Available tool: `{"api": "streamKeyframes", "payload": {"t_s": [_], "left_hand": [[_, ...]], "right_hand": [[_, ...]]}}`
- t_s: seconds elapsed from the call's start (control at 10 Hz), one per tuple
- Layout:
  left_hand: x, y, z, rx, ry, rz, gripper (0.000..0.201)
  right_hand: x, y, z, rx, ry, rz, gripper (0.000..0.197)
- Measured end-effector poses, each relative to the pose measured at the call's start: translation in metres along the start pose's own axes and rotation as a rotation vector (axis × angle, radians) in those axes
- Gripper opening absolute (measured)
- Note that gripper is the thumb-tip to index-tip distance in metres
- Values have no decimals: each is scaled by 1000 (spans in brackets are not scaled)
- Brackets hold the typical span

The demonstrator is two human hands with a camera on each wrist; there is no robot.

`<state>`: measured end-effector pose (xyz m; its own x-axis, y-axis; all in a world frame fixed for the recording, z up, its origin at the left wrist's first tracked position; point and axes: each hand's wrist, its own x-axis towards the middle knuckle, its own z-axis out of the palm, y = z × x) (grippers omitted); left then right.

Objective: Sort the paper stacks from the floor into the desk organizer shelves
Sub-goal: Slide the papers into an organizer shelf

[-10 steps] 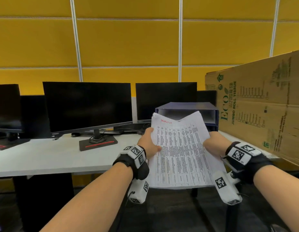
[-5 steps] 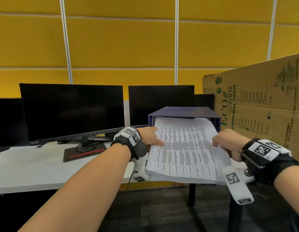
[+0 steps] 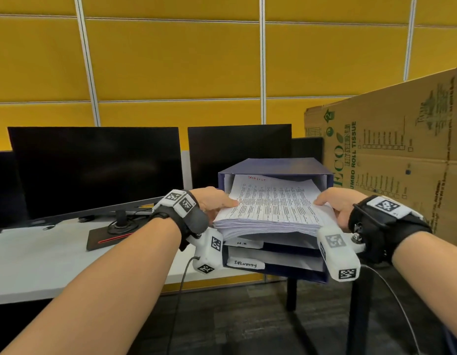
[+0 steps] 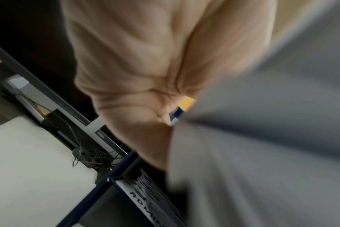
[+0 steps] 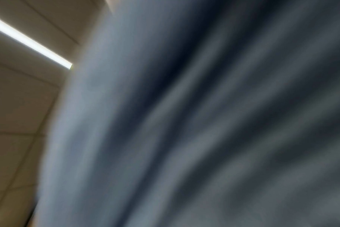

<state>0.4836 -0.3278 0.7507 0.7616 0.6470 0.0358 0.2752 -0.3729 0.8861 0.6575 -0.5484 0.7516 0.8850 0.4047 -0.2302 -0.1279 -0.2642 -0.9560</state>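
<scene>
A thick stack of printed paper (image 3: 273,208), with red writing at its top, is halfway into the top shelf of a dark blue desk organizer (image 3: 271,166). My left hand (image 3: 214,201) grips the stack's left edge, thumb on top. My right hand (image 3: 337,203) grips its right edge the same way. Lower shelves hold papers behind handwritten labels (image 3: 244,263). In the left wrist view my palm (image 4: 138,73) presses against the blurred paper stack (image 4: 262,138), with a labelled organizer shelf (image 4: 145,198) below. The right wrist view shows only the blurred paper stack (image 5: 204,122); the hand is hidden.
The organizer stands at the right end of a white desk (image 3: 43,260). Dark monitors (image 3: 94,167) line the desk's back, in front of a yellow wall. A large cardboard box (image 3: 401,155) stands close on the right. Dark floor lies below.
Both hands have pushed the paper stack forward, from in front of the organizer into its top shelf. The stack now lies flatter, and I stand closer to the desk.
</scene>
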Motion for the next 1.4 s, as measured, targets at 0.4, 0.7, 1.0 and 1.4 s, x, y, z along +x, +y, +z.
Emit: {"api": "streamKeyframes", "payload": {"t_s": [0.4, 0.7, 1.0, 1.4], "left_hand": [[7, 3, 5, 32, 255, -72, 54], [-7, 10, 3, -464, 234, -108, 29], [-4, -4, 4, -219, 414, 116, 21], [7, 4, 22, 171, 544, 181, 8]], "right_hand": [[-46, 2, -14, -47, -129, -22, 16], [-36, -4, 17, 175, 16, -66, 28], [-46, -9, 30, 292, 16, -199, 47], [-31, -12, 28, -396, 97, -312, 24]]}}
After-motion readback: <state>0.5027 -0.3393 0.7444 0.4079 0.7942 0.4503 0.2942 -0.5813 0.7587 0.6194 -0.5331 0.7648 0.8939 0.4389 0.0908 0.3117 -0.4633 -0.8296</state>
